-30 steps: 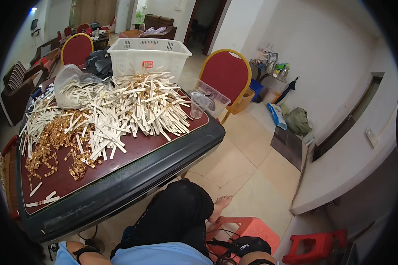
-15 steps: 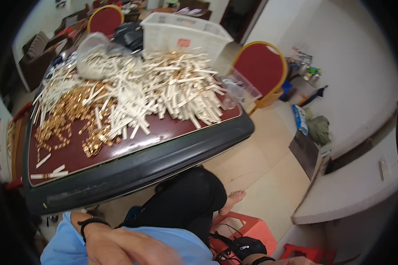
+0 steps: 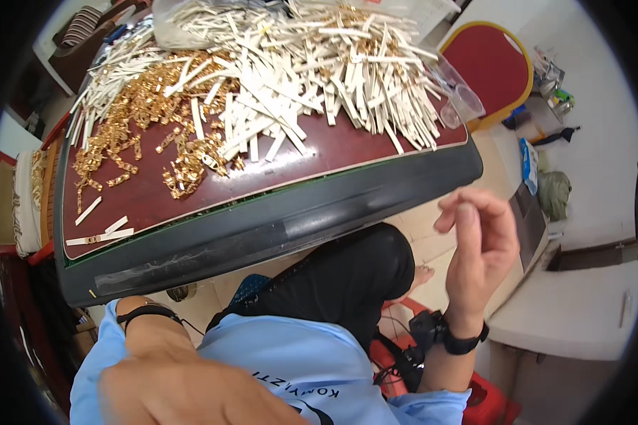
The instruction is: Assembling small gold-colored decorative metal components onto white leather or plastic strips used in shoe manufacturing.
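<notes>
Here, white strips (image 3: 397, 99) beyond right hand (image 3: 480, 237), leftward; fingers curled, thumb contact unclear; left hand (image 3: 188, 393) blurred, grip unclear.

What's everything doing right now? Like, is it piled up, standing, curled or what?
White strips: heaped loosely, a few lying apart
Gold pieces: piled, some scattered
Red chair: upright
Green bag: slumped on the floor
Right hand: raised, loosely curled, nothing visible in it
Left hand: low, blurred, fingers partly out of view
</notes>
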Demonstrator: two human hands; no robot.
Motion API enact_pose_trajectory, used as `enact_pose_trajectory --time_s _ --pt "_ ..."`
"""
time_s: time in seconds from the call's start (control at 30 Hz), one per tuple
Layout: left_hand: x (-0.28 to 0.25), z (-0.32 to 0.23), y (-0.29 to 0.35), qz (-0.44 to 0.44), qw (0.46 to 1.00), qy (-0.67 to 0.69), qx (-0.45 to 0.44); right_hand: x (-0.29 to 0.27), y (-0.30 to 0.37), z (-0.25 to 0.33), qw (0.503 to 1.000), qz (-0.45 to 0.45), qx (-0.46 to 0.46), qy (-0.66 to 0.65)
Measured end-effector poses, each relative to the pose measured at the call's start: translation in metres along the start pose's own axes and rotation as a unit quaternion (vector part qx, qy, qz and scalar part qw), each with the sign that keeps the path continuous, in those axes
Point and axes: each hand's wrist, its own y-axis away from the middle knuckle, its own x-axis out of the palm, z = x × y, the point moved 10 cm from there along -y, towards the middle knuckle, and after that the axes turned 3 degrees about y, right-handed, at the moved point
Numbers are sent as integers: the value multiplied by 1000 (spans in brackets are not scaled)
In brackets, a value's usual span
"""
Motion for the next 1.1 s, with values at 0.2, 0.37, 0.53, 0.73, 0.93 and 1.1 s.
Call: enact_pose_trajectory --time_s 0.2,0.37,0.53,0.73,0.93,1.1 --pt "-18 -3 3 -114 991 -21 63 -23 -16 -9 997 -4 40 70" --pt "-34 -8 7 -87 987 -98 97 43 -18 -44 985 113 110 67" --pt "-41 -16 9 201 973 -64 -94 122 -23 -53 967 225 29 114" --pt "-144 -34 70 -231 841 -413 -261 182 -36 -74 933 237 -20 269" --pt "-180 -30 104 -313 819 -358 -322 187 -43 -70 891 192 -123 392" --pt "-195 -14 112 -336 841 -263 -332 185 -50 -66 862 184 -152 448"
